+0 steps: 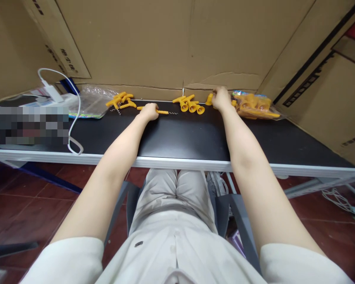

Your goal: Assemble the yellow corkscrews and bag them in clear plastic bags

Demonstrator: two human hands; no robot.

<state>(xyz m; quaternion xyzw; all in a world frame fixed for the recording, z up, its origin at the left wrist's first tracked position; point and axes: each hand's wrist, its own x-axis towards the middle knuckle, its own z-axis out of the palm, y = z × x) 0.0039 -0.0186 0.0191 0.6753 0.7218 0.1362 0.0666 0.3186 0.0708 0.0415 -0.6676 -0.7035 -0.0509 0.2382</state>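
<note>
My left hand point(149, 111) is closed around a long yellow ribbed plastic rod point(162, 112) that lies on the black table point(180, 136), with a thin metal spring at the rod's right end. My right hand point(221, 98) is curled at the far edge, pinching a small yellow cone-shaped piece point(209, 99). Between my hands lies a cluster of yellow trumpet-shaped parts point(191, 104). A further pile of yellow ribbed rods point(121, 100) rests to the left of my left hand.
A clear bag of yellow parts point(254, 105) sits right of my right hand. A crumpled plastic bag point(90, 101), a white charger with cable point(73, 118) and a blurred item occupy the left. Cardboard walls point(177, 43) surround the table.
</note>
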